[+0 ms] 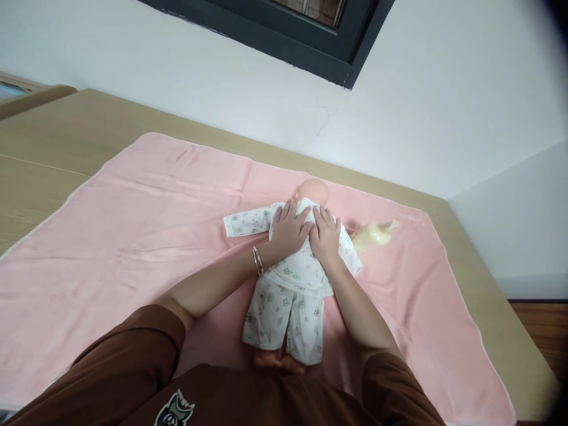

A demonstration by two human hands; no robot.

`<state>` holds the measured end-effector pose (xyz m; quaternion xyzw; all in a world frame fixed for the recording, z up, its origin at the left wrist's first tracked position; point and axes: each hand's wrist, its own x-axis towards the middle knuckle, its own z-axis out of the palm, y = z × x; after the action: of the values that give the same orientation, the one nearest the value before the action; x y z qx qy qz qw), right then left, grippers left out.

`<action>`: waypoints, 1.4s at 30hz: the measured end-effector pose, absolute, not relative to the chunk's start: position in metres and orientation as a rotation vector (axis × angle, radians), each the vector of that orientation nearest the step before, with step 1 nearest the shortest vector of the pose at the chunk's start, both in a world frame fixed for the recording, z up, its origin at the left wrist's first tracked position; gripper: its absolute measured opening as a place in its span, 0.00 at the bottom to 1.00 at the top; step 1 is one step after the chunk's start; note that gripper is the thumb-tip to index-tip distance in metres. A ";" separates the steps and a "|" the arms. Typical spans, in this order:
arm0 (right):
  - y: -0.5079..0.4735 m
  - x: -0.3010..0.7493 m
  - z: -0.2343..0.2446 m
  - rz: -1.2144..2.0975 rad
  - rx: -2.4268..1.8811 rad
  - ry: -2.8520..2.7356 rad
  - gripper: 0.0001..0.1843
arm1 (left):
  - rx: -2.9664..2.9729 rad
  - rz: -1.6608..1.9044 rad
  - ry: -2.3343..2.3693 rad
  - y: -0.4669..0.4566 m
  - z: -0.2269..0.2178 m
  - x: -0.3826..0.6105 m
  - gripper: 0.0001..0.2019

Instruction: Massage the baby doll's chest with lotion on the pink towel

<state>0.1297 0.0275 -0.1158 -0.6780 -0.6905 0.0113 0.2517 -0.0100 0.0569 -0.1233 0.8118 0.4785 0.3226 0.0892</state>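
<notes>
A baby doll (313, 190) lies on its back on a pink blanket (146, 219), dressed in a white printed shirt and trousers (288, 307). My left hand (289, 228) lies flat on the doll's chest, fingers spread toward the collar. My right hand (326, 235) rests beside it on the chest, fingers stretched out on the shirt. One shirt sleeve (246, 223) lies out flat to the left. The doll's bare arm (375, 234) sticks out to the right. Its feet (277, 360) show below the trouser legs. A bangle (258, 261) is on my left wrist.
The blanket covers most of a wooden table (57, 136) that stands against a white wall (266, 89). A dark window frame (310, 41) is above. The table's right edge (497, 284) drops to a wooden floor.
</notes>
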 end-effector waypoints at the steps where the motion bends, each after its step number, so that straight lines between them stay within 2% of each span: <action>1: 0.028 0.130 -0.115 0.035 -1.846 -1.884 0.29 | 2.427 0.955 1.422 0.057 -0.123 -0.010 0.24; 9: 0.022 0.131 -0.131 -0.242 -1.628 -1.715 0.21 | 2.413 1.238 1.237 0.055 -0.129 -0.014 0.16; 12: 0.020 0.130 -0.133 -0.252 -1.605 -1.682 0.21 | 2.365 1.259 1.273 0.052 -0.128 -0.014 0.15; 15: 0.021 0.129 -0.129 -0.186 -1.682 -1.723 0.24 | 2.359 1.145 1.365 0.050 -0.124 -0.013 0.17; 21: 0.026 0.131 -0.119 0.011 -1.837 -1.858 0.30 | 2.369 0.930 1.488 0.054 -0.122 -0.011 0.28; 31: 0.019 0.132 -0.135 -0.213 -1.575 -1.639 0.27 | 2.410 1.196 1.368 0.050 -0.128 -0.013 0.16; 42: 0.026 0.133 -0.121 0.067 -1.758 -1.849 0.29 | 2.385 0.947 1.440 0.051 -0.119 -0.011 0.24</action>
<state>0.1327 0.0263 -0.1215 -0.6590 -0.6933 0.0252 0.2905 -0.0109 0.0511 -0.1189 0.8065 0.4870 0.3202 0.0990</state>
